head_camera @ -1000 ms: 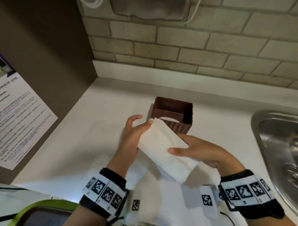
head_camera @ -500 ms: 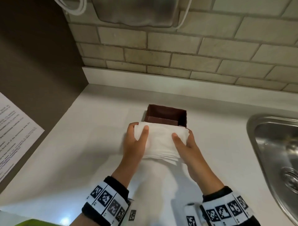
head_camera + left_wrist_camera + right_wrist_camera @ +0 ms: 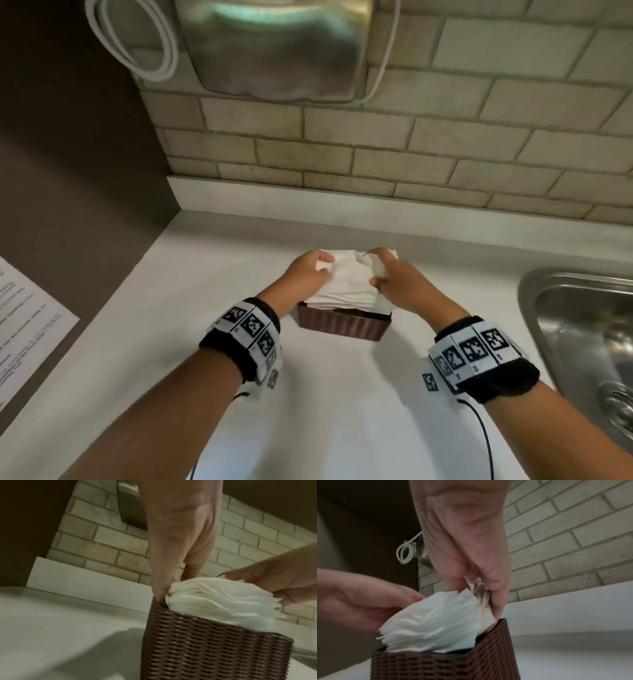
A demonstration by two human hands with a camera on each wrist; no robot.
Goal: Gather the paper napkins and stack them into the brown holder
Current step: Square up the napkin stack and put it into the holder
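A brown woven holder (image 3: 342, 323) stands on the white counter (image 3: 205, 281) near the back wall. A thick stack of white paper napkins (image 3: 346, 282) sits in its mouth, and most of the stack rises above the rim. My left hand (image 3: 318, 265) grips the stack's left edge, fingers curled over the top. In the left wrist view its thumb (image 3: 159, 588) reaches down beside the napkins (image 3: 219, 600) at the holder (image 3: 214, 649) rim. My right hand (image 3: 376, 274) pinches the right edge; its fingers (image 3: 494, 595) press the napkins (image 3: 436, 626) against the holder (image 3: 453, 662).
A steel sink (image 3: 582, 325) lies to the right. On the tiled wall above hang a metal dispenser (image 3: 274, 51) and a coiled white cable (image 3: 147, 44). A printed sheet (image 3: 27, 325) is on the dark panel to the left.
Both hands carried the napkin stack from in front of the holder onto its opening and lowered it partly in. The head view has tilted up toward the wall.
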